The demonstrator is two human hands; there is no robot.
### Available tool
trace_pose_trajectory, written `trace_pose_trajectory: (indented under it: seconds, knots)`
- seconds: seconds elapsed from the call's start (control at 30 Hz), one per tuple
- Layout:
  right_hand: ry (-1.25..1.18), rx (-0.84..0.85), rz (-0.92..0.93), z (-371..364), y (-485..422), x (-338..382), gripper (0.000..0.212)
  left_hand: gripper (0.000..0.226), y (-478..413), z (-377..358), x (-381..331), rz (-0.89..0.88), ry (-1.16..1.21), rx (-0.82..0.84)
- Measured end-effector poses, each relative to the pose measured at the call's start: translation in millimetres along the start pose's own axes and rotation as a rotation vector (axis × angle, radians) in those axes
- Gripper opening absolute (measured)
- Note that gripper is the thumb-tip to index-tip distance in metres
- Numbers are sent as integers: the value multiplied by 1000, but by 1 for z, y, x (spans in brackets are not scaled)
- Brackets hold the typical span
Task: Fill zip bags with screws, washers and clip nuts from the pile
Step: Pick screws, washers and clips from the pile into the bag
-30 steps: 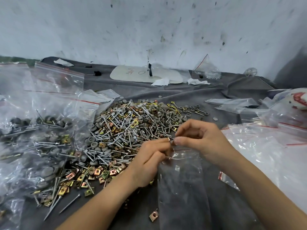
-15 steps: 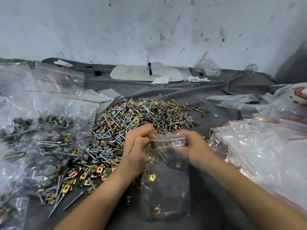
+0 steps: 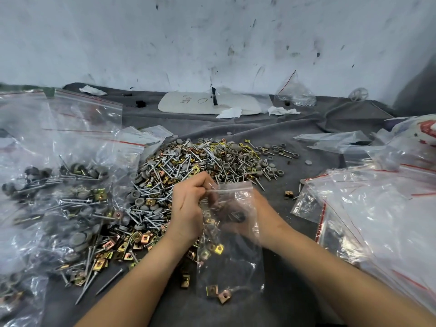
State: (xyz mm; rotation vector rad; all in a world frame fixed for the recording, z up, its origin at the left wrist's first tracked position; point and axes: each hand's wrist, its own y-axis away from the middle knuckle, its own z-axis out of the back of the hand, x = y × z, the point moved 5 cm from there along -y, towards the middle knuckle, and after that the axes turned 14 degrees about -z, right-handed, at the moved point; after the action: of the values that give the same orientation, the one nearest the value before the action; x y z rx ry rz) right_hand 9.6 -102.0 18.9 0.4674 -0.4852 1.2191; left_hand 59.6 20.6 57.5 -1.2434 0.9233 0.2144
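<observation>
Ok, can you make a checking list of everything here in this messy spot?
Surface: grey cloth, wrinkled.
Job's things: pile of mixed metal bits in the middle; zip bag held upright at its near edge, a few clip nuts at its bottom; filled bags on the left; empty bags on the right.
Clutter: white board and crumpled tissues at the back.
Hands: left hand pinches the zip bag's top; right hand holds its other side, partly hidden behind plastic.
Cables: nothing seen.
Surroundings: scuffed white wall.
</observation>
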Motion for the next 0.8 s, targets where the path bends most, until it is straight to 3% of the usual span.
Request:
trace_pose_trajectory:
  seconds: [0.1,0.27,0.37,0.47,0.57,0.67,0.8]
  knots:
    - [-148,44,-53,-2,1,2,43,28,1,1,2,13,22,-16]
    - [-37,-1,99,-4,10,10,30,34,0,3,5,13,1,-25]
    - [-211,-28,17,6,12,9,37,32,1,2,6,26,0,-31]
    - [-386,-137,-119,30,9,7,19,23,1,-4,7,70,37,12]
    - [-677,-272,-176,58,10,-3,17,19,-1,-10,5,64,29,83]
    - [-786,-298,-54,66,17,3,23,20,1,-12,4,21,-7,146]
    - [-722,-163,61,59,20,19,23,28,4,-14,0,-73,-79,202]
